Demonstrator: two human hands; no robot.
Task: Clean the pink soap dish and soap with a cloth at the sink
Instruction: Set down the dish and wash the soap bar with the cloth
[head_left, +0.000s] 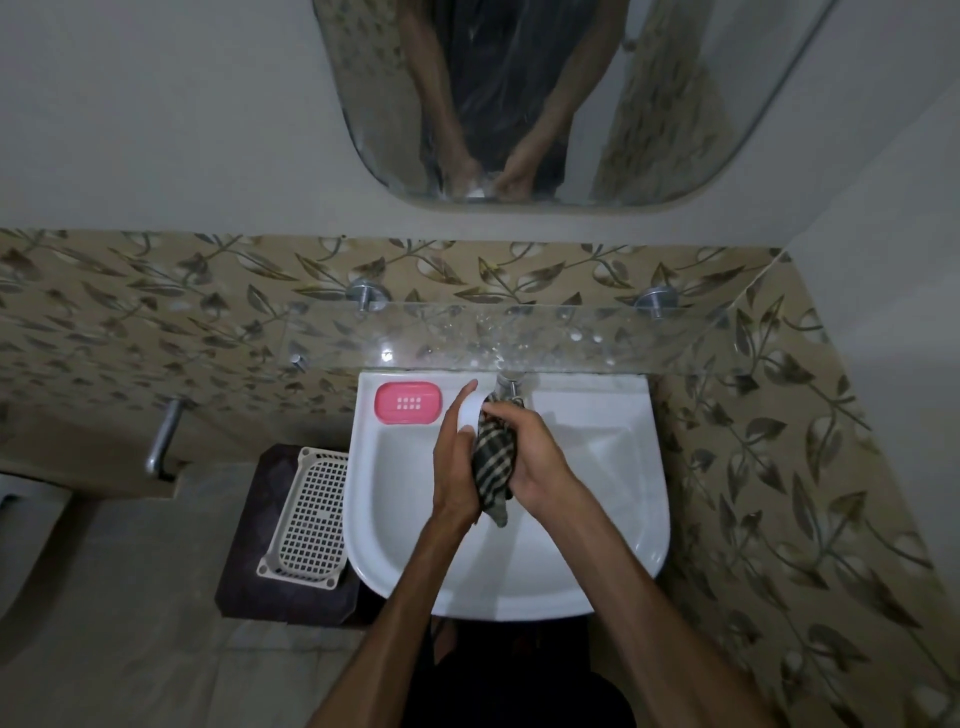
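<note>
Hands (498, 457) clasped around cloth (493, 462), soap (467, 413)

Soap dish (409, 404): pink, slotted, flat on the sink's rear-left ledge; I see it empty.
Soap (469, 413): white bar, raised over the basin.
Cloth (493, 464): dark checked, bunched, touching soap.

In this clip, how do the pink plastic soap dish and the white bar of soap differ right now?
The pink plastic soap dish sits empty on the white sink ledge, untouched; the white bar of soap is held above the basin in the left hand. The dish is pink with drain holes; the soap is plain white, with the checked cloth in the right hand pressed against it.
</note>
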